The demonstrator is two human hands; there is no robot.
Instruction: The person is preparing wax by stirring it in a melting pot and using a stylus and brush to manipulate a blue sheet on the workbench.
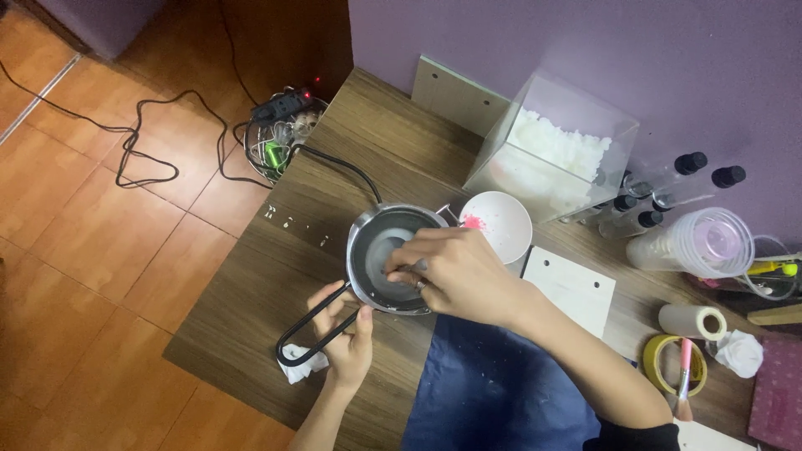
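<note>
A small metal pot (368, 242) with a dark inside stands on a black induction plate (292, 225) on the wooden table. My left hand (344, 338) grips the pot's black wire loop handle (305, 334) near the table's front edge. My right hand (455, 271) reaches over the pot's rim, fingers pinched together on a thin utensil inside the pot; the utensil's end is hidden. A crumpled white tissue (292, 367) lies under the handle.
A white bowl (501, 221) with a pink bit sits behind the pot. A clear box of white flakes (551, 150), dark-capped bottles (668, 188), stacked plastic cups (697, 242), tape rolls (668, 359), a white board (572, 284) and a blue cloth (493, 388) fill the right side. Cables lie on the floor at left.
</note>
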